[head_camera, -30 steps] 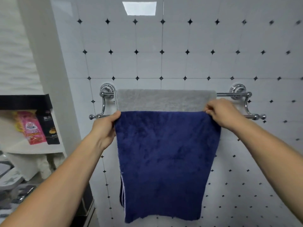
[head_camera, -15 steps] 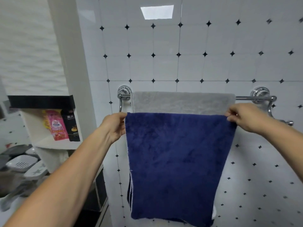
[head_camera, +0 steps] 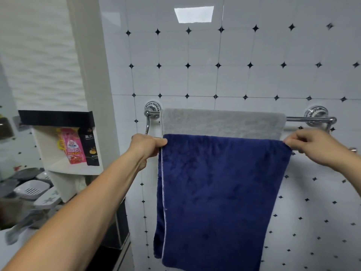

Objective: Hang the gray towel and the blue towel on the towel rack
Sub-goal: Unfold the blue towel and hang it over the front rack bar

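A chrome double-bar towel rack is fixed to the tiled wall. The gray towel is draped over its rear, upper bar. The blue towel hangs folded over the front, lower bar, covering most of the gray one. My left hand pinches the blue towel's top left corner at the bar. My right hand pinches its top right corner. The front bar is mostly hidden by the towel and my hands.
A white corner shelf at the left holds a pink packet and a black packet. Soap dishes and clutter lie below it. A white wall edge stands between shelf and rack.
The view has shifted left, so the rack and towels sit further right in frame. Both hands stay at the blue towel's top corners; the towel hangs much the same.
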Demonstrator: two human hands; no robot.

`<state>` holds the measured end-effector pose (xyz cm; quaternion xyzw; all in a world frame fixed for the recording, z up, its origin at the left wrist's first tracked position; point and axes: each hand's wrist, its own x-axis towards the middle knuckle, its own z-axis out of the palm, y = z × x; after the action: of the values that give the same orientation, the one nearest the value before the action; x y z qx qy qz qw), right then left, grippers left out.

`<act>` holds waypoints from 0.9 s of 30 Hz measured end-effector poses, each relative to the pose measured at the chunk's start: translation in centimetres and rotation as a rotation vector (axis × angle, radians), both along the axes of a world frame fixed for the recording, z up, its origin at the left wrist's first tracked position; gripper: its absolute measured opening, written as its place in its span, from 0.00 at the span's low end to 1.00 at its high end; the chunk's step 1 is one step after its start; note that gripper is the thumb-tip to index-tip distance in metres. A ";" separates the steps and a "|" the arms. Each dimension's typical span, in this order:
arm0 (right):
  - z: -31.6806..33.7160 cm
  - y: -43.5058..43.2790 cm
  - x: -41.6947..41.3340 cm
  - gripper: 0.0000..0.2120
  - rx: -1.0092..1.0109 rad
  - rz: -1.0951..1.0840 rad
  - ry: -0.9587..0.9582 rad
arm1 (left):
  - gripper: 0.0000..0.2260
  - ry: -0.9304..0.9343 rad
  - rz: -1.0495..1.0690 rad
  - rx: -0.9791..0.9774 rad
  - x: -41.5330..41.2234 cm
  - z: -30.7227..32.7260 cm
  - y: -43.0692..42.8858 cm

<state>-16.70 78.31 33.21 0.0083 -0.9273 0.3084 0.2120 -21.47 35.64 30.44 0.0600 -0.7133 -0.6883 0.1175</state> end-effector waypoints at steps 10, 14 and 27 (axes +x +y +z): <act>-3.6 -2.7 0.9 0.03 -0.701 -0.065 -0.176 | 0.02 0.042 0.057 -0.023 -0.9 -0.5 0.7; -3.8 -0.8 1.5 0.05 -0.768 0.067 -0.183 | 0.05 0.080 0.088 -0.023 -1.4 -0.8 -0.8; -3.3 -2.4 0.1 0.11 -0.718 -0.145 0.016 | 0.03 -0.129 -0.250 0.074 -0.5 -1.6 -0.5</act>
<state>-16.61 75.94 29.94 -0.1300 -0.7563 0.5984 0.2302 -22.01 35.10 28.85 0.0191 -0.6953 -0.7183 -0.0177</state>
